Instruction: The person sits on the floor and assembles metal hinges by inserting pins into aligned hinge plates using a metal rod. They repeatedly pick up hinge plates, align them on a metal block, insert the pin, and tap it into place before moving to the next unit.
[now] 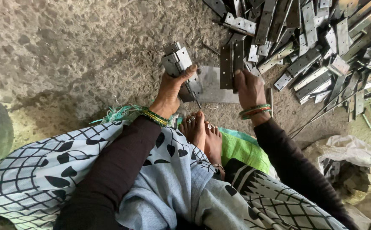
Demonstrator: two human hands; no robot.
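Holding one shiny hinge (178, 61) tight in my left hand (169, 87), one dark hinge (231, 64) standing gripped in my right hand (248, 87), both above one flat plate (214, 87) on the floor, big hinge pile (321, 47) nearby.

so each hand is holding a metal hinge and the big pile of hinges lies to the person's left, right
Not quite. The head view shows the pile of hinges on the person's right, not left. The rest holds: the left hand grips a folded hinge and the right hand holds an open hinge.
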